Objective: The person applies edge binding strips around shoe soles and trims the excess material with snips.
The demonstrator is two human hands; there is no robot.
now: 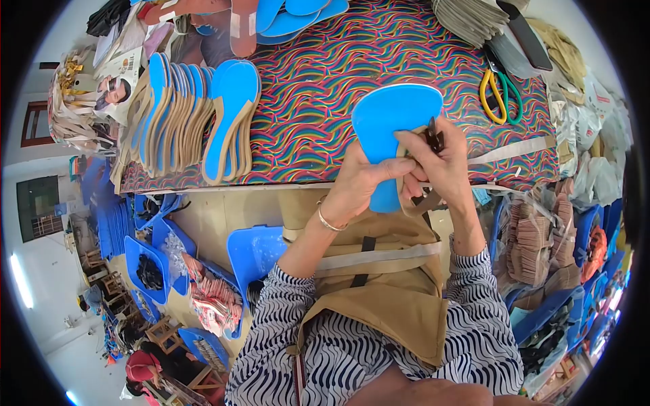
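A blue insole (396,111) is held up over the table's near edge, its wide end pointing away from me. My left hand (359,177) is closed on its left side, the thumb lying across the blue face. My right hand (437,159) pinches the insole's right edge, where a tan strip (414,208) runs along it and hangs below. A dark, shiny tool (433,137) sticks out of my right fist; its kind is mostly hidden by the fingers. The two hands' fingertips meet at the insole's narrower part.
On the patterned table (305,101) stand rows of tan-edged blue insoles (233,115). Yellow-and-green-handled scissors (500,95) and a pale strip (511,150) lie at the right. Grey stacked pieces (470,20) sit behind. Blue bins (254,250) flank me. A person (145,365) sits far left.
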